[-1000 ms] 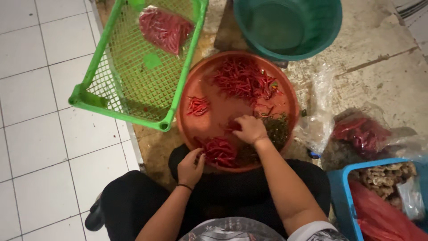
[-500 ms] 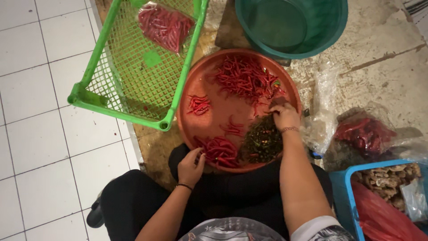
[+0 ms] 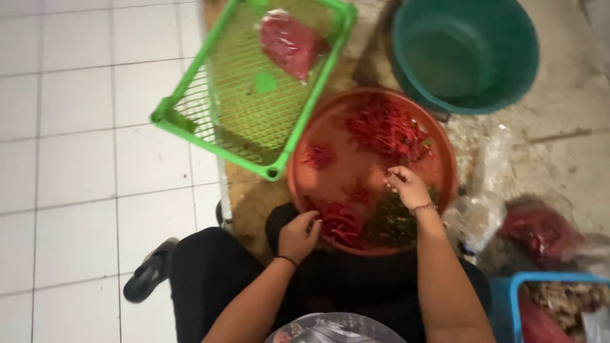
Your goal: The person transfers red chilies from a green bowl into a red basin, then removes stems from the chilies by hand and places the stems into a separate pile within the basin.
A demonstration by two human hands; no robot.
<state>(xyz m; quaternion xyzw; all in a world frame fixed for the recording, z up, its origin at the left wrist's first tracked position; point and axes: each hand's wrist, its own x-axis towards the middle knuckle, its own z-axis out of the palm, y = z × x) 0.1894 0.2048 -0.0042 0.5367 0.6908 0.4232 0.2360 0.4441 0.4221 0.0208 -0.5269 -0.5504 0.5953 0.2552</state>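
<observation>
Both hands work over a round red-brown tray (image 3: 305, 166) of red chillies that lies on the floor before the seated person. Right hand (image 3: 408, 187) hovers over the middle of the tray, its fingers drawn together at the tips, seemingly pinching a small chilli, though the blur makes it hard to tell what is in the pinch. Just beyond this hand lies the large heap of red chillies (image 3: 387, 130); just below its wrist sits a dark green pile of stems (image 3: 395, 222). Left hand (image 3: 298, 235) rests at the near rim of the tray, fingers curled inward and loosely closed; whether they grip anything I cannot tell. Right beside its fingertips lies a smaller heap of chillies (image 3: 340, 223), and further out from it a little cluster (image 3: 318, 155)

Beyond the left hand and touching the tray's edge stands a tilted green plastic crate (image 3: 254, 121), with a plastic bag of red chillies (image 3: 289, 43) in its far end. Beyond the right hand stands a teal bucket (image 3: 464, 54). Off to the right hand's outer side lie another bag of chillies (image 3: 540, 232) and a blue basket (image 3: 559, 305)
</observation>
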